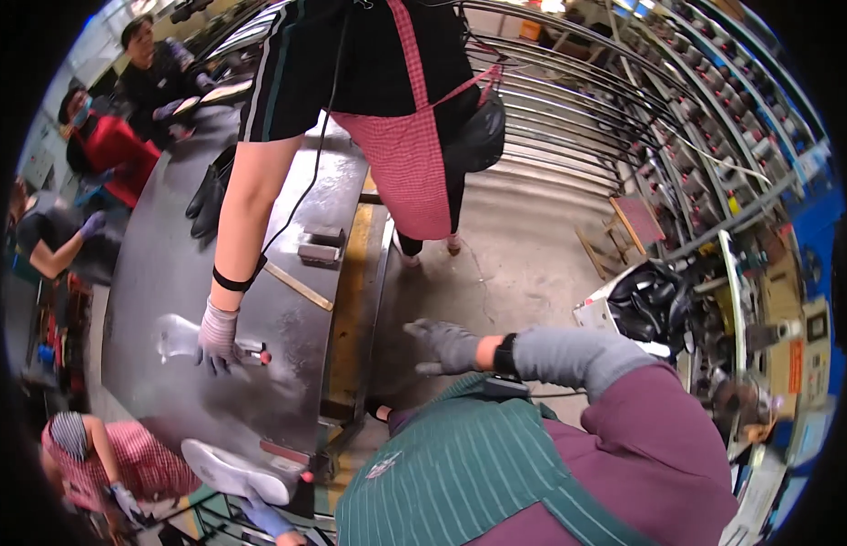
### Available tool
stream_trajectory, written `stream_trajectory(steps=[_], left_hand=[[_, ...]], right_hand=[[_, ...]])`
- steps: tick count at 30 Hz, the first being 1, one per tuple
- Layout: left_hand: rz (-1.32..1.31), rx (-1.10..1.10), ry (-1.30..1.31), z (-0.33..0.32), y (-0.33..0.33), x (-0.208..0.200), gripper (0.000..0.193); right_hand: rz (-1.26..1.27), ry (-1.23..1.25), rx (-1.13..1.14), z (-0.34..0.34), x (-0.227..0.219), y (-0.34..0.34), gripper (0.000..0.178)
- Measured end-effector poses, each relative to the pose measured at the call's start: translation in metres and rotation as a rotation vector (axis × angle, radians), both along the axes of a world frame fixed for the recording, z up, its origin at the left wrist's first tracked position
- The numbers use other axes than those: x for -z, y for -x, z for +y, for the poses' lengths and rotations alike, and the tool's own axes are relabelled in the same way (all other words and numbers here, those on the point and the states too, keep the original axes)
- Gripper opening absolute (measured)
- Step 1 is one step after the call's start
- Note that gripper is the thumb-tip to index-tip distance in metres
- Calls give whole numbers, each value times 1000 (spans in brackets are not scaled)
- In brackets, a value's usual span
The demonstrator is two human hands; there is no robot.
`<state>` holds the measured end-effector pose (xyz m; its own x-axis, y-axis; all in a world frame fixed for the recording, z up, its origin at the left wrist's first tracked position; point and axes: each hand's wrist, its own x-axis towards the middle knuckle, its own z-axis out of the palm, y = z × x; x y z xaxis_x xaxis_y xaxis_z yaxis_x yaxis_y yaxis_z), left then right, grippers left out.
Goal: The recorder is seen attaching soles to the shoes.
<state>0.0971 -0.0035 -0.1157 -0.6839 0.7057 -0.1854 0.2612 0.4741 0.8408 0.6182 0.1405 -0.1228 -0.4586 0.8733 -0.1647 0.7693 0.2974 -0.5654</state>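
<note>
My left hand (267, 520), in a blue-grey glove, is at the lower edge, its fingers at the side of a white shoe sole (232, 470). The fingers look closed on the sole's edge, though part of the hand is hidden. My right hand (446, 347), in a grey glove, hangs over the floor beside the bench with fingers apart and nothing in them. Across the dark metal bench (141, 282), a co-worker's gloved hand (218, 337) reaches down beside a pale, shiny piece (177, 338) and a small red-ended tool (262, 356).
Black boots (208, 197), a metal block (321, 246) and a wooden stick (299, 287) lie on the bench. A bin of black shoes or lasts (646, 305) and a low stool (636, 218) stand right. Metal rails (551, 100) run behind. Several people work at the left.
</note>
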Motion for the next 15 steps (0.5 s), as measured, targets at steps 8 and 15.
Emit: stream_trajectory(steps=[8,15], left_hand=[[100,-234,-167,4,-74,-5,82],[-218,-245,-210,-46,-84,1,115]], right_hand=[[-135,377,-72,-51,59,-79,74],[-39,522,-454,-25,44,67,68]])
